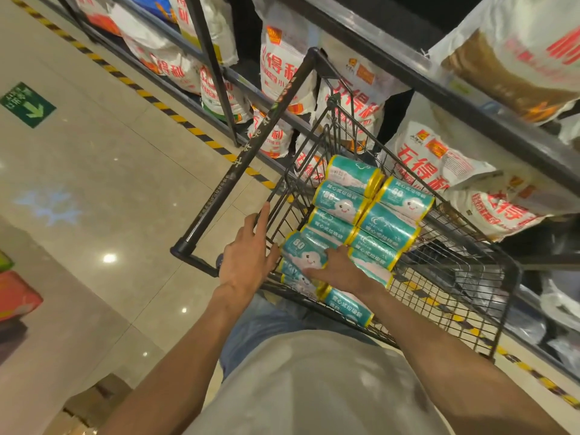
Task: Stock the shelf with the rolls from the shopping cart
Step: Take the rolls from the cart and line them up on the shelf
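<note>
Several teal rolls [381, 219] with yellow ends lie stacked in two rows inside the black wire shopping cart [464, 287]. My right hand [343, 271] is on the near end of the stack, its fingers curled over the top roll [306, 251] and the thumb stretched along its lower side. My left hand [248, 251] is at the cart's left wall with straight fingers; the fingertips touch the left end of that same roll and the index finger points up along the wire. The dark shelf [470, 98] stands right behind the cart.
The shelf holds large white sacks [364, 98] with red lettering, on several levels. The cart's black handle bar [251, 146] juts left over the tiled floor [94, 183]. Yellow-black tape [175, 116] runs along the shelf's foot. Coloured packs [15, 296] lie at far left.
</note>
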